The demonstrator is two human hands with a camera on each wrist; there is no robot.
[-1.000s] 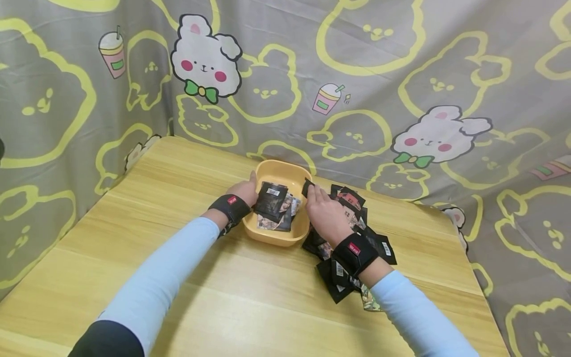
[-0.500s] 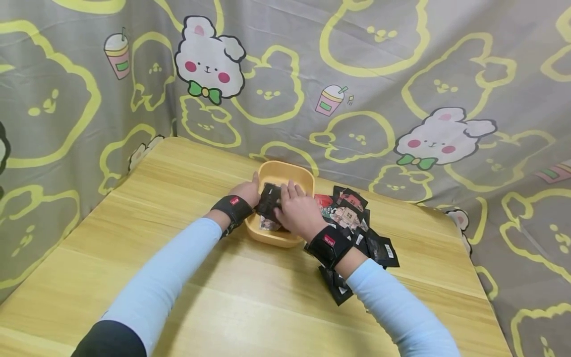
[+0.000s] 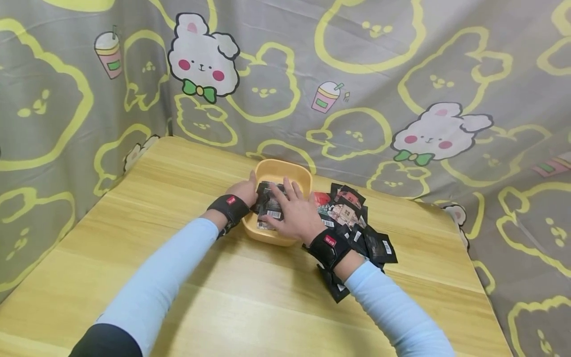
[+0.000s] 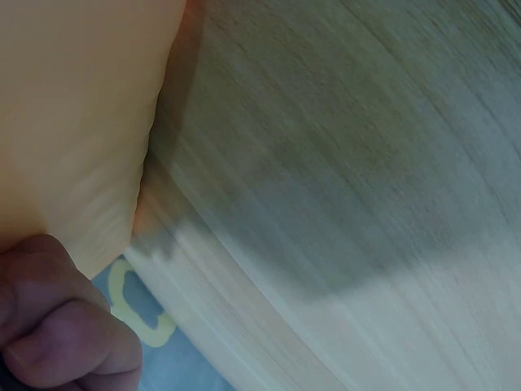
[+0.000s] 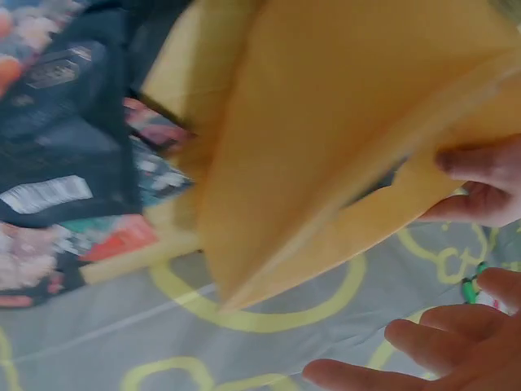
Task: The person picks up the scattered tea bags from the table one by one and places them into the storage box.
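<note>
A yellow-orange plastic basin [image 3: 269, 239] stands on the table with several small flat packets [image 3: 273, 204] in it, black with white barcode labels. My left hand [image 3: 242, 192] grips its left rim; the curled fingers [image 4: 73, 342] lie against the outer wall in the left wrist view. My right hand [image 3: 300, 214] is over the basin's right side, fingers spread and nothing held. In the right wrist view its fingers [image 5: 431, 334] are apart from the basin wall. A pile of similar packets [image 3: 381, 246], some with coloured pictures, lies right of the basin, partly hidden by my right wrist.
The wood-patterned table [image 3: 232, 297] ends at a grey curtain [image 3: 285, 74] printed with cartoon rabbits and yellow outlines. The basin stands close to the table's back edge, near that curtain.
My right hand has moved left from the pile to over the basin with a black packet, then let go of it, fingers spreading. The packet now lies inside. My left hand stays on the rim.
</note>
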